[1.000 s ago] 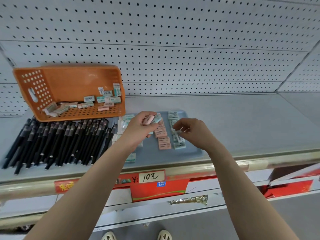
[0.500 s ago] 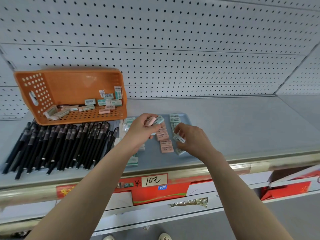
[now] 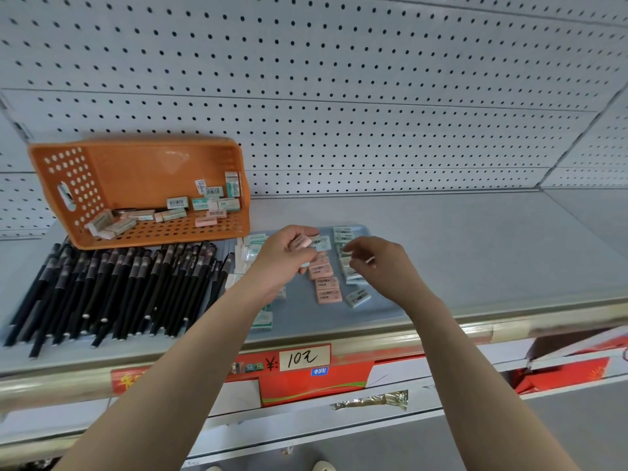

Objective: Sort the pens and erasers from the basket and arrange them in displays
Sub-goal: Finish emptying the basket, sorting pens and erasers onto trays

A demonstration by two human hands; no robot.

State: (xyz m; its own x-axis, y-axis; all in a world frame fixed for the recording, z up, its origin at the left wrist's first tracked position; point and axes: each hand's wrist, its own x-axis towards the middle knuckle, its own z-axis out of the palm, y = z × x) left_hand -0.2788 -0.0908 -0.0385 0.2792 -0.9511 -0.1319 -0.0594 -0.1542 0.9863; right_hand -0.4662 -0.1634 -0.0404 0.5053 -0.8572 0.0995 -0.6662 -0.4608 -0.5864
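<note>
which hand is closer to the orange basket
Left. The left hand, holding a pink eraser, is just right of the orange basket; the right hand is farther right.

Two hands work over erasers on a shop shelf point(image 3: 475, 249).
At centre frame the left hand point(image 3: 282, 258) pinches a pink eraser point(image 3: 300, 242); the right hand point(image 3: 385, 268) hovers beside it, fingers curled, contents unclear. Eraser rows point(image 3: 328, 284) lie beneath, black pens point(image 3: 119, 290) at left, a tipped orange basket point(image 3: 136, 171) upper left.

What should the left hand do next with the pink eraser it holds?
Probably lay the pink eraser from the left hand at the near end of the pink eraser column; the blue tray looks bare there.
</note>
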